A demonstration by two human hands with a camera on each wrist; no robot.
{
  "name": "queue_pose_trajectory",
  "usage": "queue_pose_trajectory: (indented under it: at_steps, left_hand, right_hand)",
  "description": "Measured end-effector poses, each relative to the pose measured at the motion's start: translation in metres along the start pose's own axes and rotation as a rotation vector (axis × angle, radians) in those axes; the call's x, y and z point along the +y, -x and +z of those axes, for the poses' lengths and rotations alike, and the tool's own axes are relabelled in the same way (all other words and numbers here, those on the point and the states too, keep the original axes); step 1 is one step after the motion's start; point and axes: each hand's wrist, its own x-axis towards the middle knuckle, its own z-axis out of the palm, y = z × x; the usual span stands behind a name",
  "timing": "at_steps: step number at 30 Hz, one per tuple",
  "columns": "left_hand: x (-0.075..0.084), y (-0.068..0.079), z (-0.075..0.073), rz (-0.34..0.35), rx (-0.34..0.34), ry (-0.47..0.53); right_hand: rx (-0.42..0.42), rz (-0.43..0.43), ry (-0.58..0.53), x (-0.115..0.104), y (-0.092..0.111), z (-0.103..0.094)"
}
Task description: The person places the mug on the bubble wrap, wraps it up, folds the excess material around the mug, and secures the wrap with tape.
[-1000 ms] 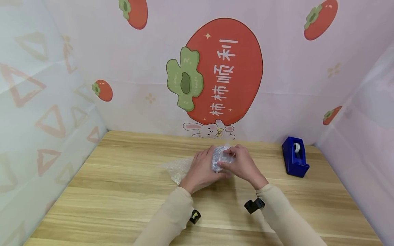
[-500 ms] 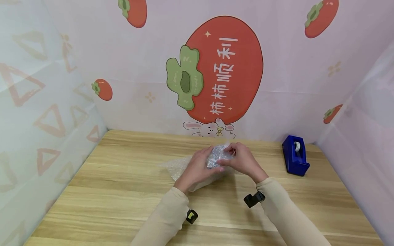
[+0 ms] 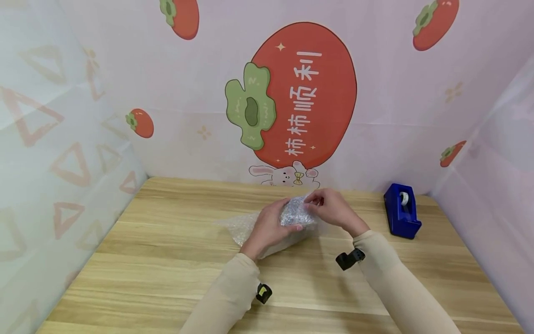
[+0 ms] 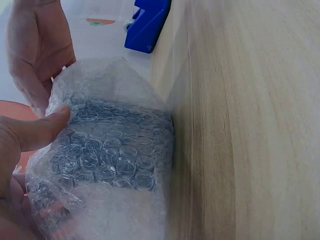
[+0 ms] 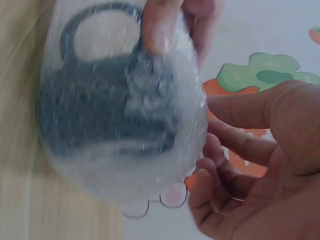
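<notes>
A dark mug (image 5: pixel 100 105) with a round handle shows through clear bubble wrap (image 4: pixel 115 155) wound about it. The wrapped mug lies on its side near the table's back. My left hand (image 3: pixel 267 227) grips it from the left, thumb on the near side and fingers over the far side. With curled fingers, my right hand (image 3: pixel 331 208) pinches the edge of the bubble wrap at the bundle's upper right end. A loose tail of wrap (image 3: pixel 238 228) spreads on the table left of the left hand. The bundle's underside is hidden.
A blue tape dispenser (image 3: pixel 402 211) with a roll of tape stands at the back right of the wooden table (image 3: pixel 167 260). Behind the table rises a printed backdrop (image 3: pixel 183 153), and side sheets close in both ends.
My left hand has shifted slightly, exposing more of the near side of the bundle. The right hand has moved a little right and up along the wrap's edge.
</notes>
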Motion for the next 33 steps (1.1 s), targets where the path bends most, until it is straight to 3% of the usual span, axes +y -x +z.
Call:
queue_pose_trajectory:
  at_steps: [3, 6, 10, 13, 21, 26, 30, 33]
  left_hand:
    - [-0.001, -0.001, 0.001, -0.004, 0.006, -0.014]
    - [0.0, -0.001, 0.001, -0.005, 0.002, -0.026]
    - [0.004, -0.002, 0.001, -0.012, -0.011, -0.061]
    - [0.006, -0.002, 0.001, -0.004, 0.015, -0.121]
    - [0.02, 0.003, 0.004, 0.093, 0.246, -0.34]
    - [0.024, 0.005, 0.003, 0.171, 0.27, -0.407]
    - [0.029, 0.008, 0.002, 0.141, 0.273, -0.416]
    - [0.037, 0.011, 0.002, 0.099, 0.265, -0.5]
  right_hand:
    - [0.013, -0.069, 0.068, 0.005, -0.006, -0.001]
    - [-0.054, -0.108, 0.08, 0.01, -0.012, -0.002]
    - [-0.197, -0.073, 0.015, 0.012, -0.017, -0.003]
    - [-0.243, -0.041, -0.013, 0.014, -0.018, -0.002]
    - [-0.2, -0.013, -0.036, 0.015, -0.014, -0.001]
    - [-0.188, -0.01, -0.003, 0.014, -0.011, -0.002]
    - [-0.202, 0.027, 0.001, 0.014, -0.008, -0.003]
    - [-0.203, 0.055, -0.012, 0.014, -0.006, -0.004]
